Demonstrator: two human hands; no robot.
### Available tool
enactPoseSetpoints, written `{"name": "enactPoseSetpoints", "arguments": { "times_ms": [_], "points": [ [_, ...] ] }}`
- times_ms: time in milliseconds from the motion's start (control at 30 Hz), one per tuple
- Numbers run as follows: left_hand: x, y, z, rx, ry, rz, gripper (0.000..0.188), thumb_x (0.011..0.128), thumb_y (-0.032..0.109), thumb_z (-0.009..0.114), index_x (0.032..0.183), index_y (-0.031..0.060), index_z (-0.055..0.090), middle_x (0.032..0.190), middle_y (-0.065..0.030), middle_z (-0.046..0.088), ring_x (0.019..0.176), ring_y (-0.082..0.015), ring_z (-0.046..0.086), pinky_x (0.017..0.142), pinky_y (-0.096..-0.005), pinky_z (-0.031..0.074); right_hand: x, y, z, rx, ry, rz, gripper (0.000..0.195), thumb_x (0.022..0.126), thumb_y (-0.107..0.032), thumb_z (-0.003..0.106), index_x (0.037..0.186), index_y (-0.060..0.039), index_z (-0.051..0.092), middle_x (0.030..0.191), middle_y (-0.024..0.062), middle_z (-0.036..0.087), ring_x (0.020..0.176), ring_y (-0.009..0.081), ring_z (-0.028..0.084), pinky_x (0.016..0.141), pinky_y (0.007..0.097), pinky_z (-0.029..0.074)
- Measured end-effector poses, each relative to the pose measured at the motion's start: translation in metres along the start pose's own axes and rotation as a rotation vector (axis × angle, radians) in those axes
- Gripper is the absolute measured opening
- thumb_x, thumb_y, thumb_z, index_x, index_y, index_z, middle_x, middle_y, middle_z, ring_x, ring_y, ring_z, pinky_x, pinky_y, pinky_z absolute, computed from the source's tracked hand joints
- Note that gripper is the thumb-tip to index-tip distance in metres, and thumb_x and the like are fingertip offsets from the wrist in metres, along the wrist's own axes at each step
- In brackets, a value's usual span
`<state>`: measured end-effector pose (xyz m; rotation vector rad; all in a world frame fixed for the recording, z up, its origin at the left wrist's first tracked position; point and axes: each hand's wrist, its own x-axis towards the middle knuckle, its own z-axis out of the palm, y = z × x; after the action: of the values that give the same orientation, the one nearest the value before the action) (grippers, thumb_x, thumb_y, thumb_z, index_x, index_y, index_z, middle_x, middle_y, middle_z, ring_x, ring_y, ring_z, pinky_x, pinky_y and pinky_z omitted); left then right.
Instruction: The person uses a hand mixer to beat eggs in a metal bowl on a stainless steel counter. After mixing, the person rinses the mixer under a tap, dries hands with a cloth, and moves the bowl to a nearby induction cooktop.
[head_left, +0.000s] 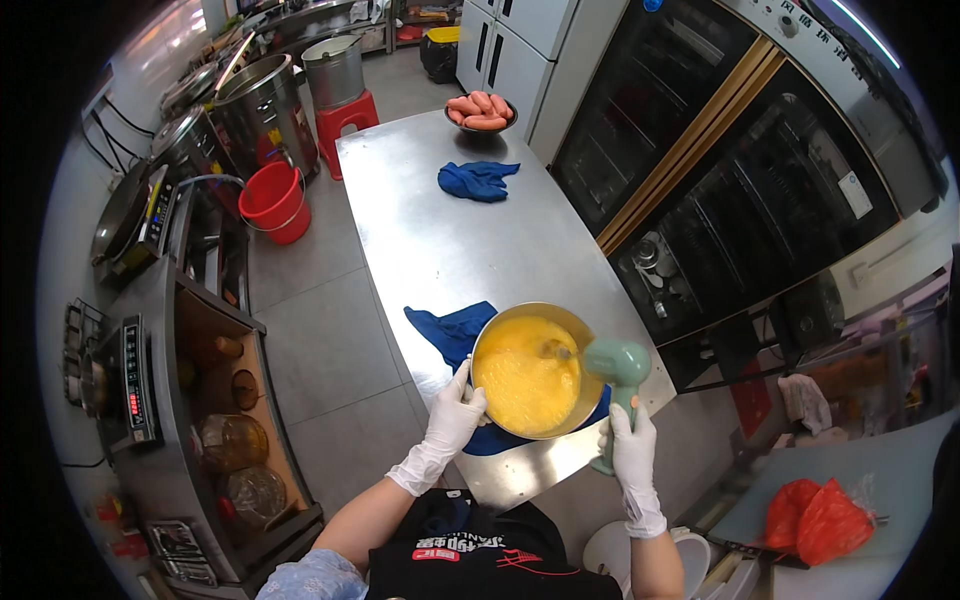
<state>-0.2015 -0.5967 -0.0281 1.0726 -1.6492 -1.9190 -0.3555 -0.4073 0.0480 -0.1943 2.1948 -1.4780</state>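
Note:
A round metal pot (592, 390) stands on a blue cloth (450, 330) near the close end of the steel table. Frothy yellow liquid, like beaten egg (525, 382), fills its lower part. My left hand (457, 412), in a white glove, grips the pot's left rim. In my gloved right hand (632, 446) is the handle of a green hand mixer (619, 361). The mixer's head leans over the right rim, and its beater (556, 349) dips into the liquid, blurred.
Farther along the steel table (420, 232) lie a crumpled blue cloth (478, 181) and a dark bowl (491, 129) of sausages (480, 109). A glass-doored cabinet (720, 202) runs along the right. On the left floor stands a red bucket (277, 206); red plastic bags (821, 521) lie at lower right.

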Motion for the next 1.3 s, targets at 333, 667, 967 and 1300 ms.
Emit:
{"name": "enactPoseSetpoints", "arguments": {
  "times_ms": [333,667,967,1300],
  "points": [
    [0.001,-0.003,0.000,0.026,-0.003,0.011,0.057,0.092,0.005,0.054,0.145,-0.0013,0.033,0.063,-0.0006,0.050,0.052,-0.0091,0.057,0.051,-0.0236,0.052,-0.057,-0.012,-0.023,-0.051,-0.218,0.214,0.026,0.092,-0.018,0.060,0.109,0.0010,0.054,0.069,0.0023,0.057,0.053,0.0068,0.052,0.049,0.0231,0.044],
    [0.001,-0.001,0.000,0.024,0.004,0.002,0.057,0.092,0.005,0.054,0.145,-0.0014,0.033,0.063,0.0000,0.049,0.052,-0.0085,0.057,0.051,-0.0232,0.052,-0.025,-0.002,-0.016,-0.060,-0.085,0.055,0.022,0.094,-0.020,0.059,0.104,-0.0003,0.055,0.066,0.0022,0.056,0.052,0.0080,0.053,0.048,0.0232,0.044],
    [0.001,-0.005,0.000,0.021,0.008,0.011,0.057,0.092,0.006,0.055,0.145,-0.0002,0.034,0.063,0.0008,0.047,0.052,-0.0074,0.056,0.051,-0.0231,0.052,-0.051,0.009,0.009,0.074,-0.310,0.179,0.024,0.095,-0.020,0.058,0.107,-0.0002,0.052,0.070,0.0032,0.057,0.055,0.0089,0.056,0.050,0.0243,0.046],
    [0.000,0.002,0.001,-0.015,-0.004,-0.006,0.058,0.092,0.006,0.054,0.145,-0.0010,0.033,0.063,0.0000,0.049,0.052,-0.0077,0.057,0.051,-0.0228,0.052,0.007,0.005,0.022,0.046,-0.054,0.006,0.024,0.094,-0.023,0.060,0.104,-0.0008,0.055,0.067,0.0015,0.055,0.051,0.0080,0.053,0.047,0.0228,0.044]
  ]
}}
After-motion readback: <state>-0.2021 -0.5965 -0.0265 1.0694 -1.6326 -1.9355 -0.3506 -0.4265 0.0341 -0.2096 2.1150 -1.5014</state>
